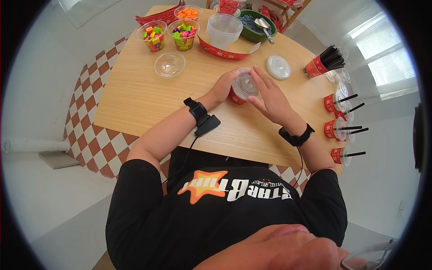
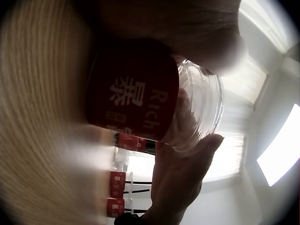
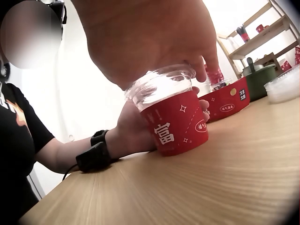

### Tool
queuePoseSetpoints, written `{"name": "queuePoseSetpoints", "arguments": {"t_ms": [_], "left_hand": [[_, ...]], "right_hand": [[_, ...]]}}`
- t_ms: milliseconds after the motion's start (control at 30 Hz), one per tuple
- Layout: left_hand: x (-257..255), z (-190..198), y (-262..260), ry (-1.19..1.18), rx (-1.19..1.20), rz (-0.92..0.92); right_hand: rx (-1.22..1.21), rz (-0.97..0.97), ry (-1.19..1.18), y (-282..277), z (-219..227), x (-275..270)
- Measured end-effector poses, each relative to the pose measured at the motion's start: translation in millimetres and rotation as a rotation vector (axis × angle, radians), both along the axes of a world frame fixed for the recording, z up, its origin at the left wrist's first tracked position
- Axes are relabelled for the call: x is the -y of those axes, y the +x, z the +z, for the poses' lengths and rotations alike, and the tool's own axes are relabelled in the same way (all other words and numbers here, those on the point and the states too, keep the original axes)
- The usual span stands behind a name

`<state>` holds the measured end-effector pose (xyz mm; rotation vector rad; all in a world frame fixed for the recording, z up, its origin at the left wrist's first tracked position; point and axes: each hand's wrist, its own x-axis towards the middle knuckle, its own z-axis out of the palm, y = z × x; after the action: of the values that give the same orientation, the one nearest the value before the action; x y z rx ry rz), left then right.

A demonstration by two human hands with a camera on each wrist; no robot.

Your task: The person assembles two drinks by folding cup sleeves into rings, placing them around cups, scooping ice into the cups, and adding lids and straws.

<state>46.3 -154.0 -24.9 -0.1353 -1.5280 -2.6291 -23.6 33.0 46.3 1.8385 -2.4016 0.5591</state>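
A clear plastic cup in a red printed sleeve [image 3: 176, 124] stands on the table under both hands, a clear lid [image 1: 245, 84] on its top. My left hand [image 1: 222, 86] grips the cup from the left; in the right wrist view its fingertips show past the far side. My right hand [image 1: 273, 100] lies along the right of the lid, fingers fairly straight, thumb at the near rim. In the left wrist view the right thumb [image 2: 212, 143] touches the lid's edge, and pale contents show through the cup's clear upper wall.
Cups of bright coloured pieces [image 1: 184, 35], stacked clear tubs [image 1: 223, 29] and a green bowl with a metal scoop [image 1: 263, 24] stand at the back. A clear dome lid [image 1: 169, 64] and a white lid [image 1: 278, 67] lie nearby. Black straws [image 1: 330, 57] and several lidded cups [image 1: 334, 129] line the right.
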Motion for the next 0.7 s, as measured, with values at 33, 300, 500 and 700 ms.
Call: {"name": "queuePoseSetpoints", "arguments": {"t_ms": [33, 300, 500, 700], "left_hand": [[0, -1, -1, -0.010, -0.007, 0.000], [0, -6, -3, 0.001, 0.027, -0.014], [0, 2, -2, -0.060, 0.022, -0.017], [0, 1, -2, -0.108, 0.000, -0.005]], "right_hand": [[-0.073, -0.010, 0.048, 1, 2, -1], [-0.230, -0.051, 0.146, 4, 10, 0], [0.110, -0.421, -0.394, -67, 36, -33], [-0.350, -0.833, -0.458, -194, 62, -119]]}}
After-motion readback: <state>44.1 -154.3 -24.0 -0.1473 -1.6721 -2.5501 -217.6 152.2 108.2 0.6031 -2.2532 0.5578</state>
